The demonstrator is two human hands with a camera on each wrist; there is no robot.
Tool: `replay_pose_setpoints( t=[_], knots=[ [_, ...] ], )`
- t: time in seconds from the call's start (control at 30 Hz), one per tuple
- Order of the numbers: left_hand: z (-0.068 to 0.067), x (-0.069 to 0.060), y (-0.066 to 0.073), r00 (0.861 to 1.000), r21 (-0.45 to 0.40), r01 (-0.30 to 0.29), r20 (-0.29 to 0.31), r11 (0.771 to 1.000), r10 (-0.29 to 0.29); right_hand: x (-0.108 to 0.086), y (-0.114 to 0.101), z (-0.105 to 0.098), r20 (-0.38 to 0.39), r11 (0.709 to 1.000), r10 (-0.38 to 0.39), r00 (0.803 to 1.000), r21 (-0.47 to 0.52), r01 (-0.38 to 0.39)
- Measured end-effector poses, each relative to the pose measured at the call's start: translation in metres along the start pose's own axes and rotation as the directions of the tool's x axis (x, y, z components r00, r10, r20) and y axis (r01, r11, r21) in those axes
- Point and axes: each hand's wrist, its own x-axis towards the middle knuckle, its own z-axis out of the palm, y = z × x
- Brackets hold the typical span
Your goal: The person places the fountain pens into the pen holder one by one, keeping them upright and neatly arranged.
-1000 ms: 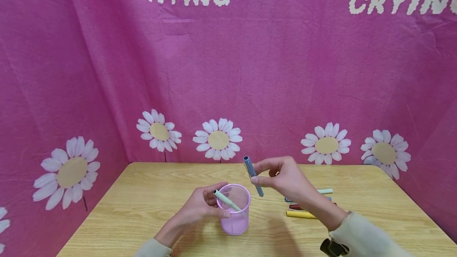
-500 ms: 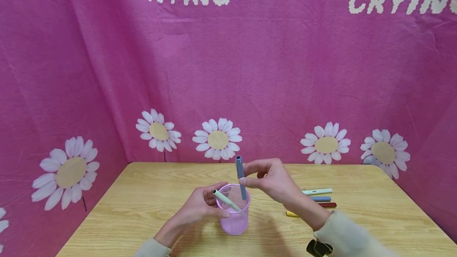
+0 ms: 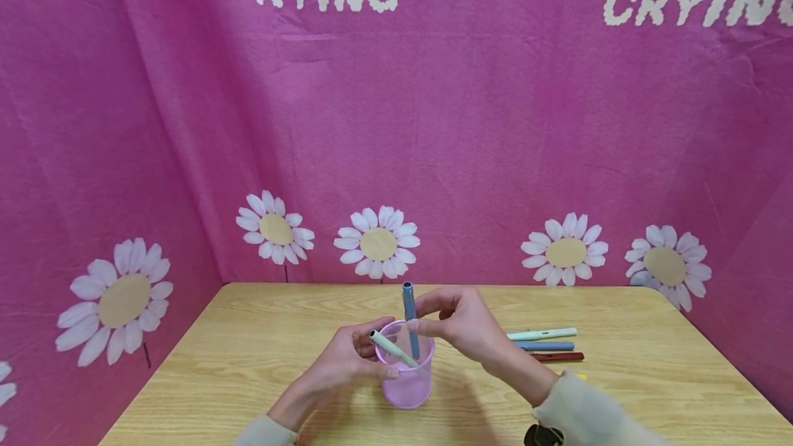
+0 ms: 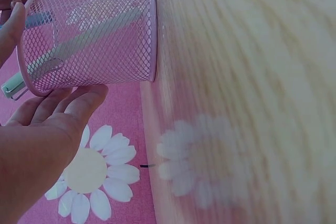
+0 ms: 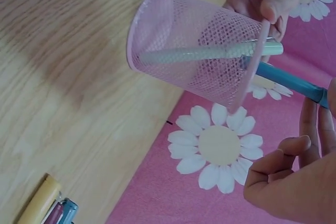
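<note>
A pink mesh pen holder (image 3: 407, 391) stands upright on the wooden table. My left hand (image 3: 348, 358) grips its side near the rim, thumb in front and fingers round the back. Inside, a light green pen (image 3: 389, 344) leans with its capped end over the left of the rim. Above the holder, my right hand (image 3: 463, 325) pinches a blue pen (image 3: 409, 300) between thumb and fingers. The blue pen (image 5: 291, 81) is nearly upright, its lower end inside the mouth of the holder (image 5: 184, 24), as the right wrist view shows.
Right of the holder lie a pale green pen (image 3: 551, 333), a lighter blue pen (image 3: 554, 346), a dark red pen (image 3: 565, 357) and a yellow pen (image 5: 39, 200), partly hidden by the right arm in the head view. A pink daisy-printed curtain (image 3: 458, 122) surrounds the table (image 3: 279, 322).
My right hand has moved left and down with the blue pen, from beside the holder to over its mouth; the pen's lower end has entered it. The left hand and holder stay still.
</note>
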Motion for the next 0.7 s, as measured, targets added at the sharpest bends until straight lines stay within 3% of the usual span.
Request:
replay_pose_setpoints(
  t=[0.7],
  knots=[
    [-0.001, 0.000, 0.000, 1.000, -0.013, 0.004, 0.005, 1.000, -0.004, -0.002, 0.013, 0.012, 0.068, 1.000, 0.005, 0.998, 0.015, -0.006]
  ],
)
